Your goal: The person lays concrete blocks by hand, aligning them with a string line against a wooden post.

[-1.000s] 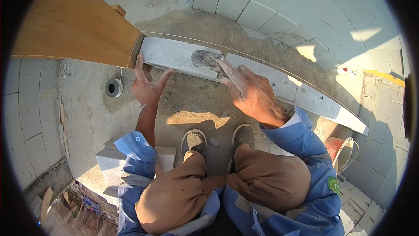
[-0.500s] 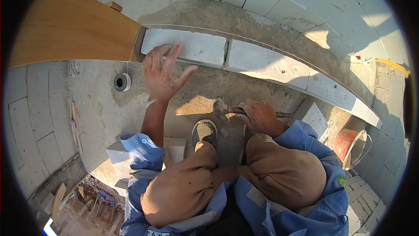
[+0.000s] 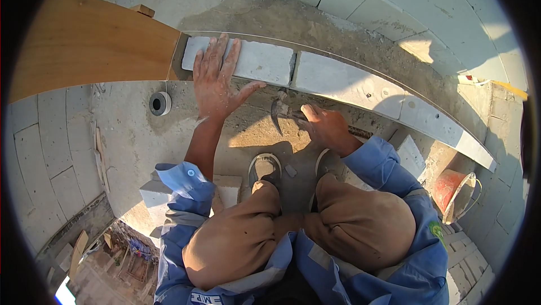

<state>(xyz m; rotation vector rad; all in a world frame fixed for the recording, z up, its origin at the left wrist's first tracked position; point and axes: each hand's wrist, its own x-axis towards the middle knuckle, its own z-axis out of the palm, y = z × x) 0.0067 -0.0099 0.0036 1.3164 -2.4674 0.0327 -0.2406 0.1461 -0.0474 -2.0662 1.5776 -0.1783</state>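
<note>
Resting my left hand [image 3: 217, 82] on the white block [image 3: 264, 61], fingers spread and gripping nothing, I have my right hand [image 3: 327, 127] closed round the handle of a claw hammer [image 3: 278, 110]; its head is low by the block's near edge, though I cannot tell whether they touch; the block lies at the left end of its row, just beside the wooden board [image 3: 101, 40], a narrow dark joint parting it from the next block [image 3: 344, 79]; to do this well, I judge, the palm should bear evenly and the thumb be kept out of the hammer's path; light, short taps would suit something so likely to chip, with the string [image 3: 327, 51] along the far side as a guide. Underfoot the concrete floor [image 3: 129, 153] is rough and dusty, patched with sun and shadow; a spool [image 3: 160, 103] is near the board, whether hanging or lying I cannot tell; pale block walls [image 3: 360, 0] curve round the room; a red bucket [image 3: 451, 189] is off to my right.
</note>
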